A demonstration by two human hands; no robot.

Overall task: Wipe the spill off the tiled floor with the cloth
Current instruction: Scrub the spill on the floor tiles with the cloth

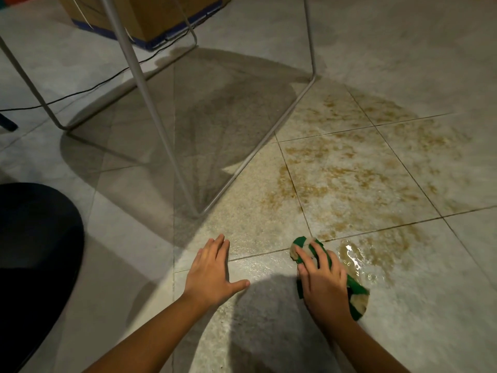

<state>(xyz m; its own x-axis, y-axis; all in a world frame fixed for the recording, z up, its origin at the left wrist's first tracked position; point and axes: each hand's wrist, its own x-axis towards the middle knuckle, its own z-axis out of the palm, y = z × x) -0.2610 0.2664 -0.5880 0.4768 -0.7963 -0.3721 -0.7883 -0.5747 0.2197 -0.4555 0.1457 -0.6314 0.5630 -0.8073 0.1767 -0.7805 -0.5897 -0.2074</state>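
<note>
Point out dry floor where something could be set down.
Bare tile lies between the left hand and the dark shape at left, and lower right of the cloth. Ahead of the right hand the spill covers the tiles; the metal frame crowds the middle.

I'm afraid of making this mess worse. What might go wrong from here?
The cloth already looks soiled and is small against the spill, which spans several tiles, so it may smear the liquid rather than lift it. The puddle beside the right hand could be pushed outward. The left hand rests flat on glossy, possibly wet floor and might slip.
</note>
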